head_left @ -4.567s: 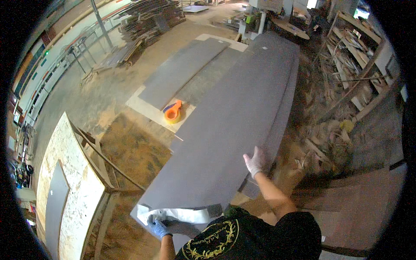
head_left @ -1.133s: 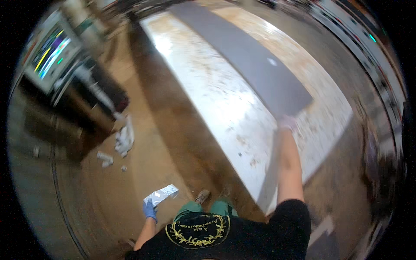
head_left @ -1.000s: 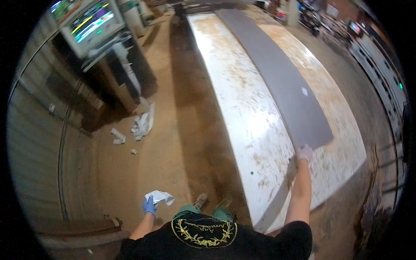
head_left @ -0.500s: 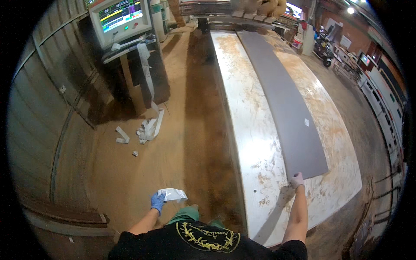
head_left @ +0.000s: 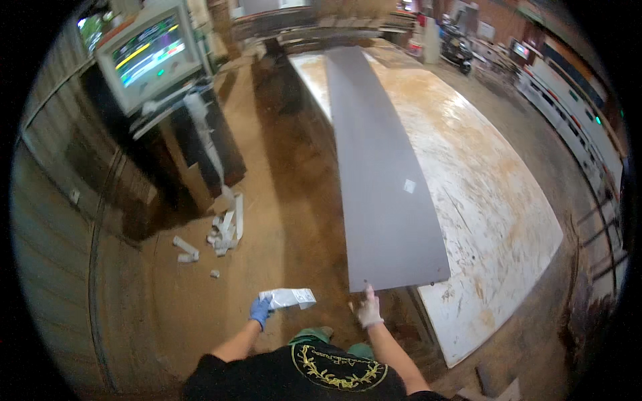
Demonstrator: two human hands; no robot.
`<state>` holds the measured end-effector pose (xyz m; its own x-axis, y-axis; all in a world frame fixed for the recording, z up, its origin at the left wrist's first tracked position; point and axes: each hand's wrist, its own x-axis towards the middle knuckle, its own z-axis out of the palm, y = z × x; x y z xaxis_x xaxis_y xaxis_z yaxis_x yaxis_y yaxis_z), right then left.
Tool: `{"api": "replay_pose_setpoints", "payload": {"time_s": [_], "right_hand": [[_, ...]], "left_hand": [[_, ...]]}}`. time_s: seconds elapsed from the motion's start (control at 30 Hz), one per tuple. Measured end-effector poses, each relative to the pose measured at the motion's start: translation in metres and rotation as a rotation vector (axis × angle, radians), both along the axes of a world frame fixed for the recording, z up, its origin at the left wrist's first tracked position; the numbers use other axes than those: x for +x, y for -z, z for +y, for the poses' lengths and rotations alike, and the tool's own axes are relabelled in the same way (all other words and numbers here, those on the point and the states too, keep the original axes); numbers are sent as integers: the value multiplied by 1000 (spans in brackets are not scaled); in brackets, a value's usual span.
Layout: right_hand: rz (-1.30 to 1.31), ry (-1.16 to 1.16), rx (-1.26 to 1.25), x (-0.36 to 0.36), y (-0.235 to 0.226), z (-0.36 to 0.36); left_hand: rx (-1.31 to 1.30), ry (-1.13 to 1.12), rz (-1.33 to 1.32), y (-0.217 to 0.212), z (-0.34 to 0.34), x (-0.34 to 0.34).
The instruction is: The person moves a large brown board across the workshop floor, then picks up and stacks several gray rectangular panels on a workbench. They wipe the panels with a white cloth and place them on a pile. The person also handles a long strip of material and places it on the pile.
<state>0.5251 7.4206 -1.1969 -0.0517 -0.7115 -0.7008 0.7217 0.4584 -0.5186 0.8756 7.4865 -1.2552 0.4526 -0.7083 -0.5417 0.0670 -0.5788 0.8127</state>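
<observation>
In my left hand [head_left: 260,311], blue-gloved and closed, is the end of a short white label strip [head_left: 289,298], held out to the right. My right hand [head_left: 368,310], in a pale glove, is at the near edge of a long grey panel [head_left: 381,220]. Its index finger stretches onto the panel's edge while the thumb stands apart to the left; the other fingers are blurred. A small white label [head_left: 409,186] is stuck on the panel. The panel's near end sticks out past the left edge of the white worktable [head_left: 481,234].
A control console with a lit screen [head_left: 150,53] stands at the far left. White backing strip [head_left: 210,150] hangs from it, and more lies crumpled [head_left: 226,230] on the dusty floor. A machine gantry [head_left: 314,27] spans the table's far end. Sawdust coats the table.
The panel's near end has shifted left across the table and now overhangs its left edge. My right hand has come left with it, its fingers now opened out. My left hand still holds the strip.
</observation>
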Motion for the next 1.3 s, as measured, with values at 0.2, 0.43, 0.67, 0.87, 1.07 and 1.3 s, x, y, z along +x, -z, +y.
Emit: {"api": "replay_pose_setpoints", "payload": {"time_s": [0.2,0.43,0.67,0.87,1.07,1.3], "right_hand": [[-156,334,-260,-48,106,-40],[-23,314,-198,-65,24,91],[43,424,-8,-95,3,342],[428,723,154,-98,-49,589],[609,817,913,-160,-54,861],[686,1035,1286,-129,13,1211]], "left_hand": [[-100,106,-58,-4,-7,-50],[-40,193,-76,-37,12,-68],[-246,212,755,-73,-48,-142],[-467,642,724,-90,-144,-245],[-184,905,653,-156,55,-379],[-66,1380,-110,-86,357,-424]]}}
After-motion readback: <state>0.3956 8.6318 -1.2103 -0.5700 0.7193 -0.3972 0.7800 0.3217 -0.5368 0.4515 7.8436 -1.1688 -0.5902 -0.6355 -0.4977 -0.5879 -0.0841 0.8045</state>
